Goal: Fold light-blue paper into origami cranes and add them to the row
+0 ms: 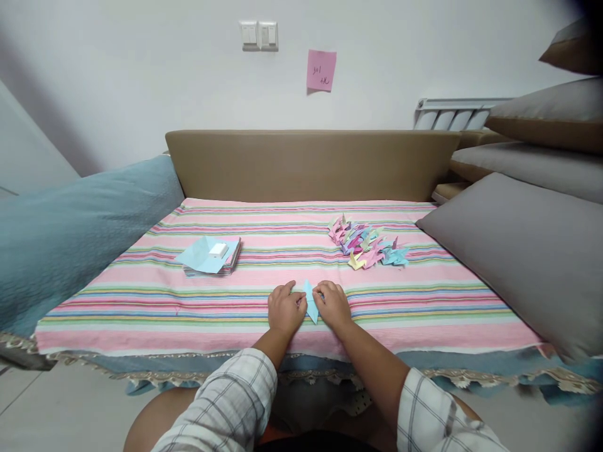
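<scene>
A light-blue folded paper (311, 306), long and pointed at both ends, lies on the striped cloth between my hands. My left hand (285, 306) pinches its left edge, fingers curled. From the other side my right hand (333, 304) presses and pinches the right edge near the middle. The fingertips cover parts of both edges. Ahead and to the right sits a pile of folded paper cranes (362, 242) in pink, purple, yellow, green and blue. On the left lies a stack of square paper (207, 267), with a light-blue sheet and a small white block (217, 250) on top.
The striped cloth (141, 295) covers the seat of a sofa with a brown backrest (311, 164). Grey cushions (527, 257) pile up at the right. A blue-covered armrest (94, 220) borders the left. A pink note (321, 70) and light switches (259, 36) are on the wall.
</scene>
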A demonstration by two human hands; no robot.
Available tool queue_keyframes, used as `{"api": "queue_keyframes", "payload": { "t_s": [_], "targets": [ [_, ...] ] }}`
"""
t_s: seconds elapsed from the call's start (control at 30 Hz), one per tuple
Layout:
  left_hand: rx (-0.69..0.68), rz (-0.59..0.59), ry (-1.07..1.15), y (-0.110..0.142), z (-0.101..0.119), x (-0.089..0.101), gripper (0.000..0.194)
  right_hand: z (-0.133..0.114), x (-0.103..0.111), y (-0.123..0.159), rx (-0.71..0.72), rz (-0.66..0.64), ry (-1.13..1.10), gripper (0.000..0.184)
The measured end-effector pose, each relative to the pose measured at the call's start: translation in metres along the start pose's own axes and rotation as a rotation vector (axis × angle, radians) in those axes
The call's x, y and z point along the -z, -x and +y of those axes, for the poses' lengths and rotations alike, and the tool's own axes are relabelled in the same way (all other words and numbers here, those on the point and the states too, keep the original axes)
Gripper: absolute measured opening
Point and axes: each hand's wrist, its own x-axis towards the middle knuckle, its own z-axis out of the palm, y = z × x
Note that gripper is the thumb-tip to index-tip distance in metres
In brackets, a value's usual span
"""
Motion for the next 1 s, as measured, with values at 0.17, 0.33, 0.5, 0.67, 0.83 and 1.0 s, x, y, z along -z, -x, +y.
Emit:
{"api": "queue_keyframes", "payload": {
  "t_s": [0.17,0.33,0.5,0.67,0.83,1.0],
  "targets": [
    [-0.01,0.011,0.036,0.0,-0.001,0.001,0.022,0.003,-0.003,0.002,-0.018,0.044,0.026,0.029],
    [0.01,0.017,0.007,-0.001,-0.001,0.0,0.027,0.005,-0.002,0.001,0.0,0.032,-0.022,0.025],
    [0.0,-0.008,0.038,-0.002,-0.001,0.002,0.024,0.006,0.002,0.002,0.013,0.038,-0.128,0.023],
    [0.018,-0.03,0.13,-0.002,0.0,0.008,0.025,0.009,0.005,0.004,0.018,0.016,-0.261,0.024],
    [0.062,-0.068,0.235,-0.004,-0.001,0.01,0.028,0.015,-0.001,0.004,-0.086,0.003,-0.535,0.024],
    [0.077,-0.101,0.347,-0.005,-0.005,0.011,0.035,0.015,-0.001,0.0,-0.17,-0.028,-0.814,0.033]
  ]
}}
